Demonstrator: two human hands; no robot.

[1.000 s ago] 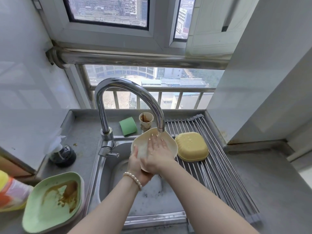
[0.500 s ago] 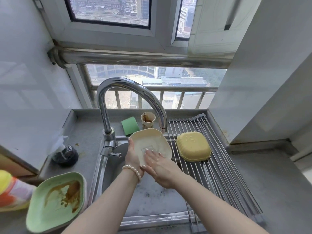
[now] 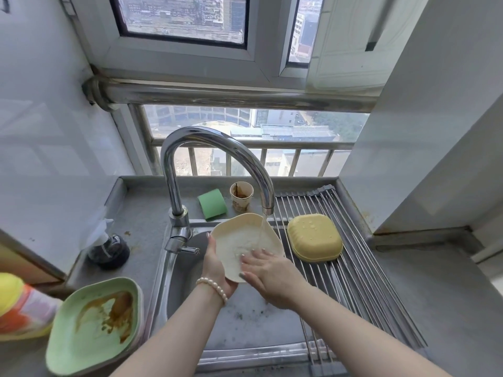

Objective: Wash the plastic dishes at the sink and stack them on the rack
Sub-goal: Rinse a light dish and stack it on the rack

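Over the sink, the left hand grips the cream plate, tilted, hollow facing the viewer; the right hand presses flat, fingers spread. At 2 o'clock, a yellow dish lies inverted on the rack; window beyond.

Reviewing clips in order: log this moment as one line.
step: rinsing | left hand: holds cream dish | right hand: rubs inside | faucet: running | rack: yellow dish upside down | green dish: dirty

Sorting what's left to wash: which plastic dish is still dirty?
The green dish left of the sink, smeared brown; the cream one is under the tap, the yellow one upturned on the rack.
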